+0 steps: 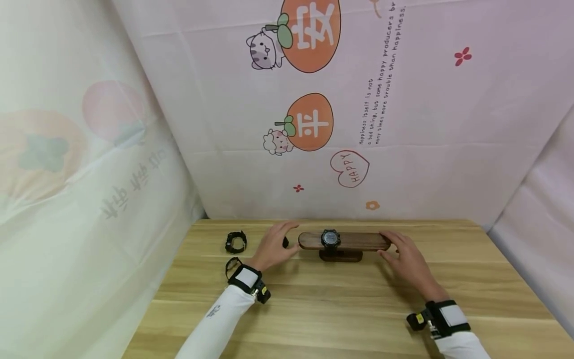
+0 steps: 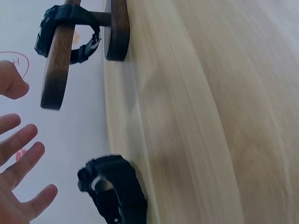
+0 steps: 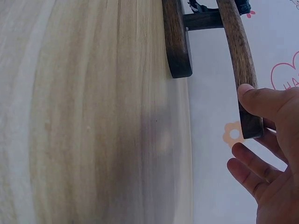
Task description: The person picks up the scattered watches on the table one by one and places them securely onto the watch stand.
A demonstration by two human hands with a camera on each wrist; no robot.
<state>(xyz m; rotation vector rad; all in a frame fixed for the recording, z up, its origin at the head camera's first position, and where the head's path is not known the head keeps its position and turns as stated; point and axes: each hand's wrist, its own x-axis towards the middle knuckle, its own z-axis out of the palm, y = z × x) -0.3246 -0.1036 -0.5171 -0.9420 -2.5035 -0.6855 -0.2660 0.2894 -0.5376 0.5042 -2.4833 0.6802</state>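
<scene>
A dark wooden watch stand [image 1: 358, 242] stands near the back of the table, its long bar raised over a small base [image 1: 341, 256]. One black digital watch [image 1: 331, 238] is strapped round the bar, left of centre. My right hand [image 1: 405, 259] pinches the bar's right end; in the right wrist view the thumb [image 3: 254, 99] lies on its near face, with fingers behind. At the other end, my left hand [image 1: 274, 247] has its fingers spread and holds nothing. In the left wrist view, a gap shows between its thumb [image 2: 11, 83] and the bar.
On the table's left side, a black watch [image 1: 235, 242] lies behind another dark-strapped watch [image 1: 232, 265], which the left wrist partly covers. A small black piece [image 1: 285, 242] shows between the left thumb and fingers. A printed cloth [image 1: 251, 189] hangs behind the wooden table [image 1: 323, 309].
</scene>
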